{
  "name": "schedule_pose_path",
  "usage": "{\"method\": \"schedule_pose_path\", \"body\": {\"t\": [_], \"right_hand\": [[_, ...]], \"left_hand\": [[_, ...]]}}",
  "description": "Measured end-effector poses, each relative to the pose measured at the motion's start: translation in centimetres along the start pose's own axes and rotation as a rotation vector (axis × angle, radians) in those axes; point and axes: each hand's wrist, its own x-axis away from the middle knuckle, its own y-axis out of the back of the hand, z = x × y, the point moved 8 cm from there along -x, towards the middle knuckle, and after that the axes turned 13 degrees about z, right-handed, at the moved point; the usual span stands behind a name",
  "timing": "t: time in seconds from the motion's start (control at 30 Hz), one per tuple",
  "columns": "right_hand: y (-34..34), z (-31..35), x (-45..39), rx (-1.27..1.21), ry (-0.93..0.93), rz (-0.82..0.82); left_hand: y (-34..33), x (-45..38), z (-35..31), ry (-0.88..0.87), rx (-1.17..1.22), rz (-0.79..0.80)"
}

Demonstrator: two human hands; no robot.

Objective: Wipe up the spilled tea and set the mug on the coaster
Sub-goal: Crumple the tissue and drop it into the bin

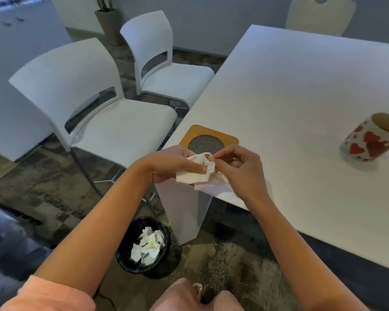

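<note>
View from a head-worn camera, looking down at a white surface [301,90] and two bare hands at its near-left corner. The left hand [173,163] and right hand [238,167] meet at picture centre, both sets of fingers pinching a crumpled white tissue [198,173] just above the corner; the right fingers are curled tight, the left lie flatter over the paper. At twelve o'clock from the hands, partly hidden behind them, lies a square tan coaster [209,138] with a round mesh centre. At three o'clock, well apart from the coaster, a mug [373,138] printed with red hearts lies tipped on its side. At six o'clock, on the floor, a black bin [144,243] holds several used tissues. No tea is visible on the surface, so the wiping looks mostly done; the mug is not yet on the coaster.
</note>
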Motion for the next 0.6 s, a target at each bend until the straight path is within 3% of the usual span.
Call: {"method": "schedule_pose_path", "body": {"t": [0.17,0.3,0.47,0.6], "right_hand": [[-6.9,0.5,-1.1,0.005,0.040,0.190],[-10.1,0.4,-1.4,0.079,0.044,0.275],[-9.7,0.5,-2.1,0.129,0.055,0.259],[-8.0,0.8,-2.5,0.187,0.075,0.212]], "left_hand": [[4.6,5.5,4.1,0.060,-0.002,-0.125],[8.4,9.7,9.7,0.244,-0.030,-0.221],[12.0,12.4,18.7,0.359,0.254,-0.386],[13.8,11.4,25.9,0.514,0.284,-0.585]]}}
